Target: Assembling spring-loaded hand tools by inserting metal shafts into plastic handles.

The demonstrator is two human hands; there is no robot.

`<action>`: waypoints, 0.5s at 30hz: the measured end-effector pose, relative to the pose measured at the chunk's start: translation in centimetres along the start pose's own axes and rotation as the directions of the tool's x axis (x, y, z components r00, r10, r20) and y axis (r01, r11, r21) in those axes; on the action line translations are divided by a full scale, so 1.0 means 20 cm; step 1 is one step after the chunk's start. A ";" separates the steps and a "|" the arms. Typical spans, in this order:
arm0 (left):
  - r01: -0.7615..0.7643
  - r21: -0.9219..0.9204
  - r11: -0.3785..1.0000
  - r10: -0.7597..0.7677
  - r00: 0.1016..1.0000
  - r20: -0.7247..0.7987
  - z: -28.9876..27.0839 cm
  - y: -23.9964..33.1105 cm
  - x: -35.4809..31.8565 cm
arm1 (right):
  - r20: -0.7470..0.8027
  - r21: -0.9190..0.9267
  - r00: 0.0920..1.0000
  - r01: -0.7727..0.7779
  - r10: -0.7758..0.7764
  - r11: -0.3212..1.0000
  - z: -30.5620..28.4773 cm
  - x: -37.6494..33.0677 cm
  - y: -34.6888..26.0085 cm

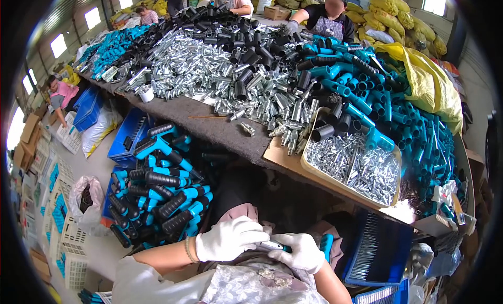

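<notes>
At lower centre, the gloved left hand [230, 239] and right hand [301, 251] were both closed around one teal-and-metal piece [276, 246], while finished handles [160, 194] filled the crate at left and heaps of loose parts [272, 68] remained above.

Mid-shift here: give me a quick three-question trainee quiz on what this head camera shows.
1. True or false: both white-gloved hands, left hand and right hand, meet on one small teal-and-silver part.
2. What fills the shallow tan tray on the table edge? A) small shiny metal pins B) black rubber grips C) yellow sacks
3. The blue crate of finished teal-and-black handled tools sits on the person's ____ side.

Key: 1 true; 2 A; 3 left.
</notes>
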State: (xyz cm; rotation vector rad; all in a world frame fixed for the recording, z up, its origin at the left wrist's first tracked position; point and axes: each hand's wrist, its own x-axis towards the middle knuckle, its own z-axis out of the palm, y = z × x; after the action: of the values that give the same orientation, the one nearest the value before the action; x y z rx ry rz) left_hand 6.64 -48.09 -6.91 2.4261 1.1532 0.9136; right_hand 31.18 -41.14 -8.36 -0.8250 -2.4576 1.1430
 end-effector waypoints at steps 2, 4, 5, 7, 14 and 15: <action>0.000 -0.049 0.999 -0.001 0.999 -0.036 -0.03 -0.01 0.03 | -0.024 -0.020 1.000 0.008 -0.008 1.000 0.00 -0.01 -0.01; 0.272 -0.108 0.956 -0.267 0.962 0.061 -0.10 0.00 0.06 | -0.088 -0.073 0.996 -0.038 0.032 0.997 -0.01 0.00 -0.04; 0.443 -0.258 0.858 -0.437 0.895 0.086 -0.13 0.02 0.06 | -0.094 -0.143 0.995 -0.048 0.034 0.989 -0.02 0.01 -0.07; 0.546 -0.419 0.726 -0.460 0.838 0.294 -0.13 -0.05 0.04 | -0.094 -0.190 0.995 -0.046 0.028 0.981 -0.02 0.02 -0.10; 0.165 -0.056 0.985 -0.168 0.983 -0.074 -0.10 0.04 0.10 | -0.143 -0.203 0.989 -0.076 0.047 0.976 -0.02 -0.01 -0.08; 0.372 -0.186 0.909 -0.380 0.925 -0.008 -0.10 0.01 0.08 | -0.145 -0.202 0.988 -0.079 0.050 0.976 -0.02 -0.01 -0.09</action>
State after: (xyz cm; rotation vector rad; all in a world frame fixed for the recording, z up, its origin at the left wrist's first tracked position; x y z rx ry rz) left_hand 6.30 -46.97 -4.57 1.9535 1.4213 0.9043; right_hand 30.92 -41.97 -6.73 -1.0142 -2.4774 0.8273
